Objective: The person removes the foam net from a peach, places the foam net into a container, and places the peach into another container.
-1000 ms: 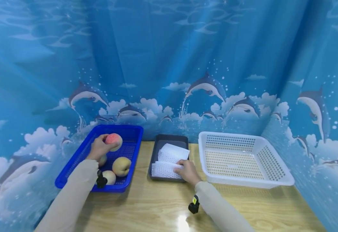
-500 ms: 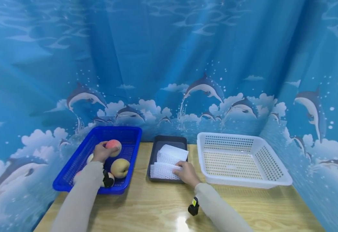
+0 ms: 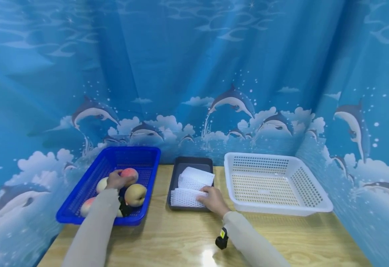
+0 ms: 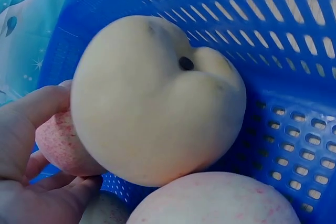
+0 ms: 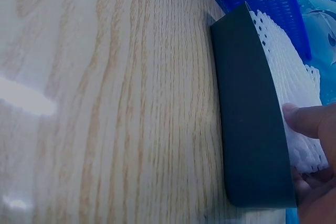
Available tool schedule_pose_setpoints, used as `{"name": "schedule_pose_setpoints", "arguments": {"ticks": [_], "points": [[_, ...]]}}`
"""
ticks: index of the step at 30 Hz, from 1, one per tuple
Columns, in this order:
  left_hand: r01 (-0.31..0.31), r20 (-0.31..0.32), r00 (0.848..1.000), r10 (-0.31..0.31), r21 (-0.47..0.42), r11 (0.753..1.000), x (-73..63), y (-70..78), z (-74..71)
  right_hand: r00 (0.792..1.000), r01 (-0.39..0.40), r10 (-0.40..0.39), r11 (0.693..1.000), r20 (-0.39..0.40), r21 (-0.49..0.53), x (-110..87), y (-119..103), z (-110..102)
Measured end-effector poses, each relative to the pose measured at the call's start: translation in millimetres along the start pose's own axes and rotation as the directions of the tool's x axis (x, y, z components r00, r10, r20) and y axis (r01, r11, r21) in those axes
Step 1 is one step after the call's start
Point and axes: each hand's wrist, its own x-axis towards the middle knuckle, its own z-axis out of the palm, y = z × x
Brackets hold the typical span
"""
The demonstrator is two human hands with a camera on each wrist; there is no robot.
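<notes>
My left hand (image 3: 115, 181) is inside the blue basket (image 3: 134, 149), thumb and fingers around a pinkish-red peach (image 3: 130, 173). In the left wrist view that held peach (image 4: 65, 142) is partly covered by a large pale-yellow peach (image 4: 142, 98). Another pale, pink-speckled peach (image 4: 215, 203) lies in front of it. At the middle of the table, my right hand (image 3: 213, 201) pinches the right end of a white foam net sleeve (image 3: 185, 197) in the dark tray (image 3: 191, 162). The right wrist view shows the thumb on the white netting (image 5: 291, 72), just over the tray wall (image 5: 249, 119).
A second white foam net stack (image 3: 197, 176) lies farther back in the tray. To the right stands a white perforated basket (image 3: 264, 189). More peaches, including a reddish one (image 3: 86, 206), rest in the blue basket. A blue dolphin-print curtain (image 3: 181, 74) hangs behind the wooden table (image 3: 167, 237).
My left hand has lowered the pinkish-red peach deeper into the blue basket, beside the yellow peach. My right hand keeps its pinch on the foam net sleeve. The head view has shifted slightly.
</notes>
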Motion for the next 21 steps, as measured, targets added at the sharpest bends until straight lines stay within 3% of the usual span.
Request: {"name": "schedule_pose_setpoints", "arguments": {"ticks": [10,14,21], "points": [[0.005,0.043,0.999,-0.006,0.04,0.999,3.3,-15.9,5.2,0.999,-0.004,0.004,1.0,0.046,-0.004,-1.1,1.6,4.6],[-0.01,0.037,0.999,0.008,0.053,0.999,6.3,-14.7,5.3,1.0,-0.006,0.006,1.0,0.02,-0.001,-0.4,1.6,4.1],[0.02,0.042,0.999,-0.022,0.063,0.998,8.9,-8.6,9.6,1.0,-0.017,0.017,1.0,0.023,-0.009,0.5,1.5,0.5]]}}
